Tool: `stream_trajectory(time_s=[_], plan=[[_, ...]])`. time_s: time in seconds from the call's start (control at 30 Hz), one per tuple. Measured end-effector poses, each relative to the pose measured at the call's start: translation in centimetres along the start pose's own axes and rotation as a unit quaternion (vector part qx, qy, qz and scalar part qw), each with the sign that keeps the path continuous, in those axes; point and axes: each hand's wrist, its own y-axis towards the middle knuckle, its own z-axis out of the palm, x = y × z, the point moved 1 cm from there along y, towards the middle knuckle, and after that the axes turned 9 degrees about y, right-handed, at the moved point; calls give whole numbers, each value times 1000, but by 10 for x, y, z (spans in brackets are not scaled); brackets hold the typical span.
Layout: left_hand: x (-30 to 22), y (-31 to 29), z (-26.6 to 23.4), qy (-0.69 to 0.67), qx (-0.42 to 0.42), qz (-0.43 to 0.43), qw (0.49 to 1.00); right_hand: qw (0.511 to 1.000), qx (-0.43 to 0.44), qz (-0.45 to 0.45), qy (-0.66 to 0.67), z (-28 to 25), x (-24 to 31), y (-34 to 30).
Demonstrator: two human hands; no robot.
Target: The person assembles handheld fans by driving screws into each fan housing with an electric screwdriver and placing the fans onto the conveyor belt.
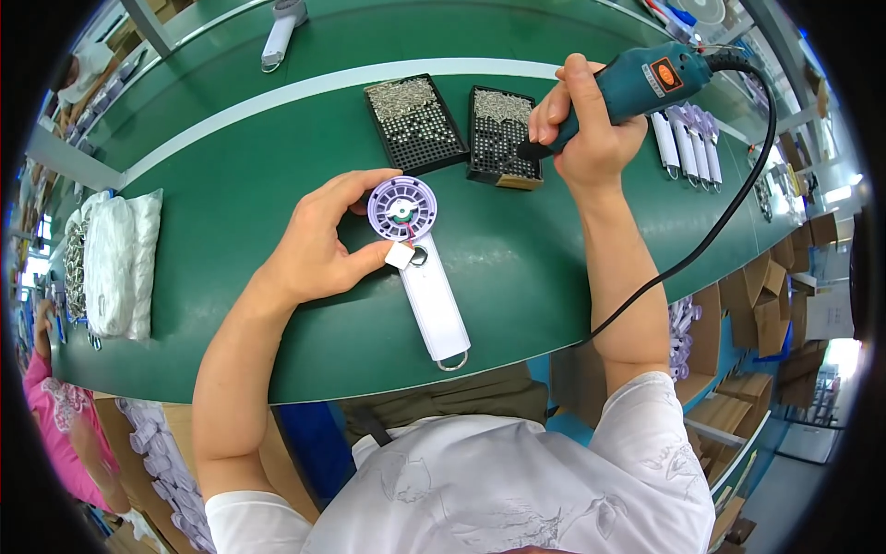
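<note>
Green tabletop [517, 295] | lilac-white fan [436, 305] | head [402, 209] between left fingers [362, 184] and thumb [365, 261]

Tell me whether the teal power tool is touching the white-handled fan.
Apart. The head view shows the power tool held in the right hand, off to the right of the fan, with green tabletop visible between them.

Table [526, 305]: was green, crossed by a white strip [443, 66]
Post [74, 159]: stood pale at left
Boxes [771, 314]: lay at right, brown
Light [841, 355]: glared far right
</note>
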Motion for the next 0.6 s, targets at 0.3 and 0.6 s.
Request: stream_trajectory(time_s=[0.3, 0.6], plan=[[0, 0, 0, -1, -3, 6, 1000, 1000, 9, 7, -14, 0, -3, 0], [2, 0, 0, 10, -16, 38, 999, 998, 12, 24, -62, 13, -3, 1]])
